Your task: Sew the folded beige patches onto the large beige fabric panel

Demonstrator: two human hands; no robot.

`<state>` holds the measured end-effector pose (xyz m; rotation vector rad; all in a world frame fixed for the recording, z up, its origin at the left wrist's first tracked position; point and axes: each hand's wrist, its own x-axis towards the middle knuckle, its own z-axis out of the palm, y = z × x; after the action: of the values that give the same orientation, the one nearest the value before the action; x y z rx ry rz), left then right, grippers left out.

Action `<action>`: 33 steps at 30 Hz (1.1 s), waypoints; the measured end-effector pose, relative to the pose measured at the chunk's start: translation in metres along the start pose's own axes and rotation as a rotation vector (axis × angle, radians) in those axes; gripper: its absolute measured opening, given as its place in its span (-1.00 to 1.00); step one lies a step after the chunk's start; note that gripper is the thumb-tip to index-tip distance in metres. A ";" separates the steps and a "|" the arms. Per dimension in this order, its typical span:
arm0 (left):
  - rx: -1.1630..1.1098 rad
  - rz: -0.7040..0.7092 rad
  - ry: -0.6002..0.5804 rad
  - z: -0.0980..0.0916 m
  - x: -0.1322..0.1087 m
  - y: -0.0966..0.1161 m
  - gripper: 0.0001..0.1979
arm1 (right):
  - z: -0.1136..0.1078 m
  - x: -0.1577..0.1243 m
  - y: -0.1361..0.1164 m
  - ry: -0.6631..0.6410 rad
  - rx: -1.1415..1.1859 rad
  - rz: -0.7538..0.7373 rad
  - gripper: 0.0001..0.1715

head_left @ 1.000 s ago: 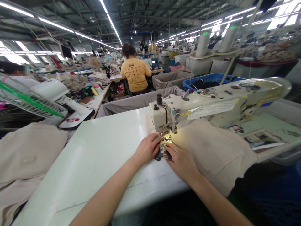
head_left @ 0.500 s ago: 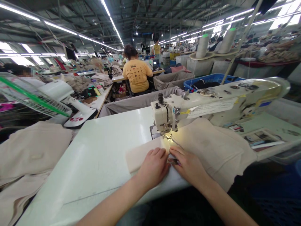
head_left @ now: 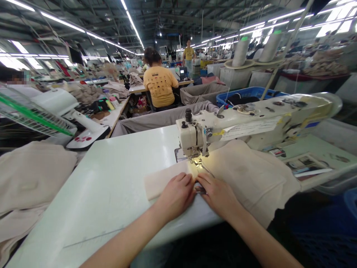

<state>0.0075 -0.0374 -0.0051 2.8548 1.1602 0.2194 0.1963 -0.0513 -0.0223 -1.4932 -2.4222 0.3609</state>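
Observation:
Beige fabric [head_left: 251, 167] lies under the needle area of a white sewing machine [head_left: 195, 136], its folded end [head_left: 160, 180] reaching left over the table. My left hand [head_left: 178, 191] is closed, its fingertips gripping the near edge of the cloth just in front of the lit presser foot [head_left: 197, 161]. Close beside it, my right hand [head_left: 219, 193] pinches the same edge, fingers bent and together. A small dark metal tool [head_left: 200, 190] shows under the right fingers; its kind cannot be made out.
Stacked beige pieces [head_left: 33, 175] lie left of the pale table [head_left: 119, 178]. Beyond them stands a white fan [head_left: 89, 128]. Thread cones [head_left: 240, 52] and a blue crate [head_left: 251, 91] are behind the machine. A person in a yellow shirt [head_left: 160, 85] sits ahead, back turned.
The view has shifted slightly, moving the scene a little left. Both hands remain on the fabric near the presser foot. In the background, a standing person shows more fully.

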 end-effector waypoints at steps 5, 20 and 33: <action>0.009 -0.018 -0.029 -0.003 0.015 -0.021 -0.79 | -0.005 0.023 0.001 -0.017 -0.010 0.029 -0.69; -0.011 -0.034 0.066 -0.002 0.033 -0.052 -0.73 | -0.003 0.017 -0.006 0.048 0.032 0.087 -0.73; 0.000 -0.021 0.124 0.006 0.029 -0.055 -0.72 | 0.013 0.010 -0.007 0.144 0.008 0.075 -0.66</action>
<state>-0.0088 0.0223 -0.0133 2.8636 1.2104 0.4001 0.1818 -0.0465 -0.0308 -1.5528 -2.2562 0.2685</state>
